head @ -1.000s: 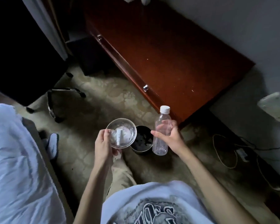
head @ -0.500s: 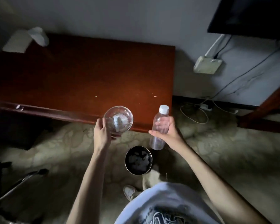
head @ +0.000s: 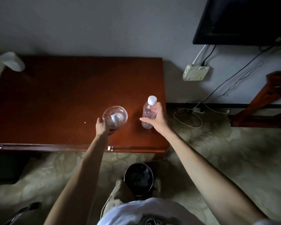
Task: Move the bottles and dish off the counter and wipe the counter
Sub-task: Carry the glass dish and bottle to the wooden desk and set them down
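While arms reach out, left hand (head: 102, 126) gripping dish (head: 115, 117), right hand (head: 157, 121) bottle (head: 149, 113)

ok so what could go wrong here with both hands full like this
The left hand grips the glass dish by its near rim only, so it could tip and spill the scraps inside. The right hand holds the bottle close to the counter's right edge; set down there, it might topple off.
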